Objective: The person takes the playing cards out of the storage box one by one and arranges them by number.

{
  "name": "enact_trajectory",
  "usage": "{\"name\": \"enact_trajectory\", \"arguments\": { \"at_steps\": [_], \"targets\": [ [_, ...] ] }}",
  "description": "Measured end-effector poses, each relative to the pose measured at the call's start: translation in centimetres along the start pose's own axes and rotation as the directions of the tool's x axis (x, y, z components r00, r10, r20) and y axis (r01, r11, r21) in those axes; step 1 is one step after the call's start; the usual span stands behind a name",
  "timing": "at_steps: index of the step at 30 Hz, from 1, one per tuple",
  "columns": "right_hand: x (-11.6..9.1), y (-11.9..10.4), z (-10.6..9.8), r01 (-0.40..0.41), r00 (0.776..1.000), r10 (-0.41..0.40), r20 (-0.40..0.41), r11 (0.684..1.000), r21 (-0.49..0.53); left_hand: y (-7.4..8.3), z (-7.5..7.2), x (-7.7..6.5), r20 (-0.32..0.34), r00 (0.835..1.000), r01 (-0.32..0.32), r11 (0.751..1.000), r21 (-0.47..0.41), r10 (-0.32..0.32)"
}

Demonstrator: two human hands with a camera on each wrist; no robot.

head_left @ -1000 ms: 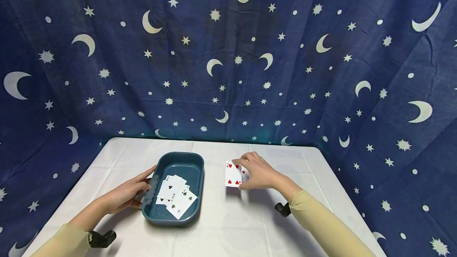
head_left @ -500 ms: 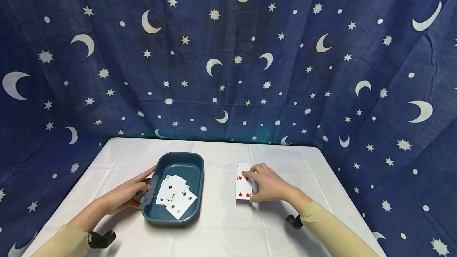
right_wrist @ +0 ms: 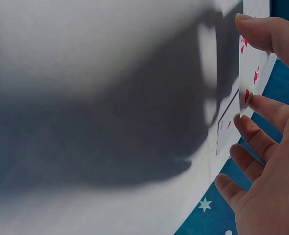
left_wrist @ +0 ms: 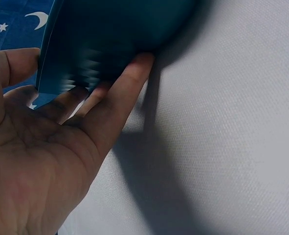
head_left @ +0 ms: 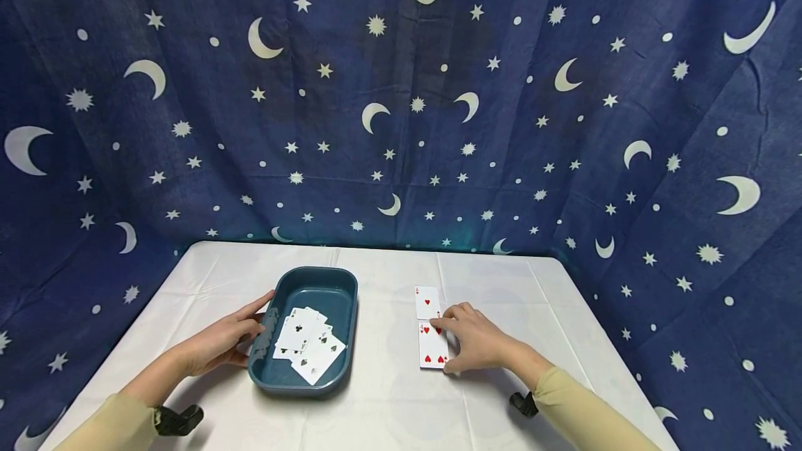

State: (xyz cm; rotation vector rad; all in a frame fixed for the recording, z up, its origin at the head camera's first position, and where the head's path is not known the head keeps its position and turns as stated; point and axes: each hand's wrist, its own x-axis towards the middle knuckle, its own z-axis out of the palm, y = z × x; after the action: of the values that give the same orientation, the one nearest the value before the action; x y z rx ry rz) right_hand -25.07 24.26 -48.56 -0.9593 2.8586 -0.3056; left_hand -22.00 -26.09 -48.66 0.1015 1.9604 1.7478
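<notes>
My right hand (head_left: 482, 338) pinches a playing card with red hearts (head_left: 432, 355) between thumb and fingers, just in front of an ace of hearts (head_left: 427, 302). In the right wrist view, the pinched hearts card stands nearly edge-on, the thumb at its upper end and fingertips at its lower end. The ace of hearts lies face up on the white table. On the left, my left hand (head_left: 219, 343) touches the left side of a dark teal tray (head_left: 341, 291), its fingers fairly straight against the outer wall. Several cards (head_left: 322, 353) with clubs and spades lie overlapped in the tray.
The white cloth-covered table (head_left: 388, 402) holds the tray on the left and the hearts cards at centre right. A dark blue curtain (head_left: 401, 124) with moons and stars hangs behind it and along the sides. Black wrist cameras (head_left: 178, 421) sit on both wrists.
My right hand has brought the hearts card to the right and toward me, leaving the ace of hearts in view behind it. My left hand and the tray keep their places.
</notes>
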Motion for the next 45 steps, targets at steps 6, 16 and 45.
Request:
{"name": "enact_trajectory", "arguments": {
  "at_steps": [6,16,45],
  "targets": [
    [-0.2,-0.1,0.5,-0.008,1.000,0.008,0.011,1.000,0.011,0.1,0.0,0.0,-0.011,1.000,0.006,1.000,-0.001,-0.006],
    [-0.2,0.0,1.0,0.001,1.000,-0.001,0.012,1.000,0.012,0.0,0.0,0.0,-0.012,1.000,0.008,1.000,0.011,-0.008],
    [-0.7,0.2,1.2,-0.015,0.998,0.013,0.056,0.999,0.041,-0.1,0.0,0.1,-0.017,1.000,0.013,1.000,-0.009,-0.013]
  ]
}}
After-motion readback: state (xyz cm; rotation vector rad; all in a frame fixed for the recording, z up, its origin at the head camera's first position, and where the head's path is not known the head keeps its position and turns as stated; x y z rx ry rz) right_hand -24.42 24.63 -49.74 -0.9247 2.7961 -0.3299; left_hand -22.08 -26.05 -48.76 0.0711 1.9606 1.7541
